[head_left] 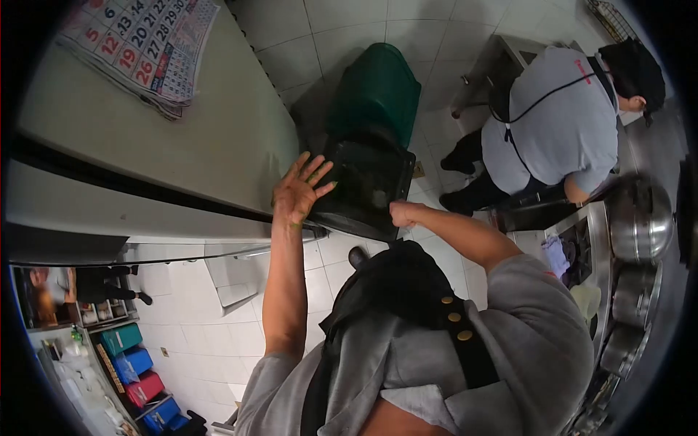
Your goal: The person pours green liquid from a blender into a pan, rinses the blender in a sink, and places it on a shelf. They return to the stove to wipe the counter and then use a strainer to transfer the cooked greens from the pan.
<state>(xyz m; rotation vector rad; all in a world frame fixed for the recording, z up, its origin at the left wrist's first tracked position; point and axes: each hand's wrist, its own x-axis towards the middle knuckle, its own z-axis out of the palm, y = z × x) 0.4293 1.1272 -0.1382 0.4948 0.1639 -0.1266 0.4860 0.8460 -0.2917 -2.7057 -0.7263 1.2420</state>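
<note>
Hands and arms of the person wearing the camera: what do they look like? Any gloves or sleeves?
No gloves: the left hand and right hand are both bare. Little green bits are stuck on the left hand and by its wrist. The grey sleeves are short, so the forearms are bare too. The right sleeve has a small reddish mark near its edge.

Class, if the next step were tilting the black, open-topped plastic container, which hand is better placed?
Probably the right hand: it is closed at the right side of the black container and seems to hold it. The left hand is open near the opposite side, fingers spread.
</note>
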